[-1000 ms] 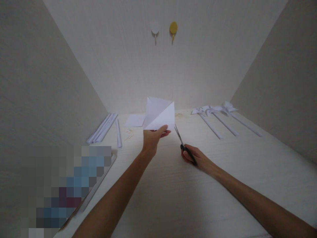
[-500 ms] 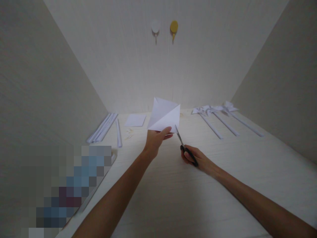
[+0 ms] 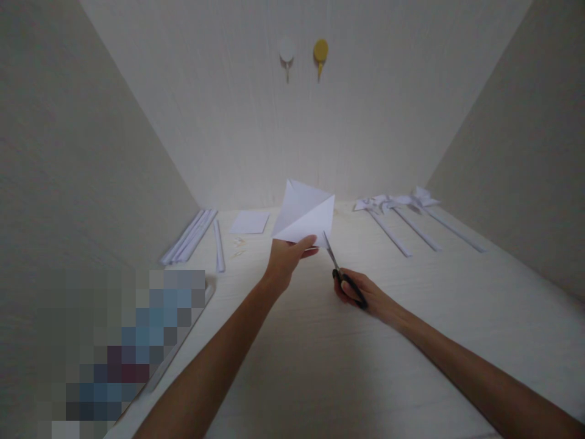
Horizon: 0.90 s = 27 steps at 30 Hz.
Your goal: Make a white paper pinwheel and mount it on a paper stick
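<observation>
Head view: left hand (image 3: 283, 261), grip pinched on the lower corner of a creased square of white paper (image 3: 305, 214), held up above the table (image 3: 320, 360), tilted, one diagonal fold showing. Right hand (image 3: 365, 294), grip clenched around the black handles of scissors (image 3: 340, 270), blades pointing up toward the paper's lower right edge, tips just beside it; whether they touch cannot be told. Far left on the table: a bundle of rolled paper sticks (image 3: 189, 236) and one loose stick (image 3: 219, 245). Behind: a flat paper sheet (image 3: 249, 222). Far right: finished paper pinwheels (image 3: 402, 210) lying on their sticks. Two hooks (image 3: 303, 55) on the back wall. Risk, as judged: held by one corner only, the paper may flex or twist under the blades, sending a cut off the crease; the left fingers sit near the blade tips. Containers: none visible; everything lies loose on the table.
</observation>
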### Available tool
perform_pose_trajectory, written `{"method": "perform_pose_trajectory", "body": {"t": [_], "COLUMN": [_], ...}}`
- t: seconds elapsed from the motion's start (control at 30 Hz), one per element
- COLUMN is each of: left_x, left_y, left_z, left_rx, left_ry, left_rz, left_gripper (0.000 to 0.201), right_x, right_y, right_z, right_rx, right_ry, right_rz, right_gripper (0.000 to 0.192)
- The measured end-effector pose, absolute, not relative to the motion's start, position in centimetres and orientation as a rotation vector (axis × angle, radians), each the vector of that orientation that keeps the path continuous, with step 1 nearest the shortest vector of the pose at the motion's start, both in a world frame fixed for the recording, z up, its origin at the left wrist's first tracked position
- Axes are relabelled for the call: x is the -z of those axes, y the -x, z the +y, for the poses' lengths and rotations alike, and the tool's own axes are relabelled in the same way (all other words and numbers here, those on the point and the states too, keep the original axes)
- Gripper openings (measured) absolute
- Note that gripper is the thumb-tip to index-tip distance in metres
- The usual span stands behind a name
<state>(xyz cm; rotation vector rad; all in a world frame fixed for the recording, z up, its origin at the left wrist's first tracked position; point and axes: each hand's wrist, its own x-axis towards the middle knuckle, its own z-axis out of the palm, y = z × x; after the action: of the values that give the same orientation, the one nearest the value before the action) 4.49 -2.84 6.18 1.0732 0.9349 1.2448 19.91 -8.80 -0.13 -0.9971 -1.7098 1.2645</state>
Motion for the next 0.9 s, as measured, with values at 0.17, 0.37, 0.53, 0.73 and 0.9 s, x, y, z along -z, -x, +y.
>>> {"method": "perform_pose_trajectory", "body": {"t": [0.17, 0.37, 0.53, 0.73, 0.9], "left_x": [-6.12, -6.3, -6.47, -6.65, -6.57], "left_y": [-4.49, -4.56, -4.51, -4.31, -4.19], "left_z": [-2.85, -3.08, -3.19, -3.16, -2.93], "left_rx": [-1.239, -1.226, -1.215, -1.183, -1.17], "left_ry": [-1.086, -1.091, -1.093, -1.123, -1.129], "left_rz": [0.922, 0.926, 0.939, 0.931, 0.926], "left_gripper": [0.023, 0.017, 0.015, 0.027, 0.03], "right_x": [-0.06, -0.46, -0.17, -0.5, -0.74], "right_y": [-19.87, -19.85, -19.95, -19.93, -19.81], "right_z": [-8.84, -9.03, -8.99, -9.14, -9.27], "right_rx": [-1.247, -1.24, -1.256, -1.269, -1.21], "right_ry": [1.031, 1.047, 1.043, 1.045, 1.087], "right_rz": [-1.732, -1.752, -1.749, -1.748, -1.776], "right_gripper": [0.045, 0.047, 0.049, 0.05, 0.048]}}
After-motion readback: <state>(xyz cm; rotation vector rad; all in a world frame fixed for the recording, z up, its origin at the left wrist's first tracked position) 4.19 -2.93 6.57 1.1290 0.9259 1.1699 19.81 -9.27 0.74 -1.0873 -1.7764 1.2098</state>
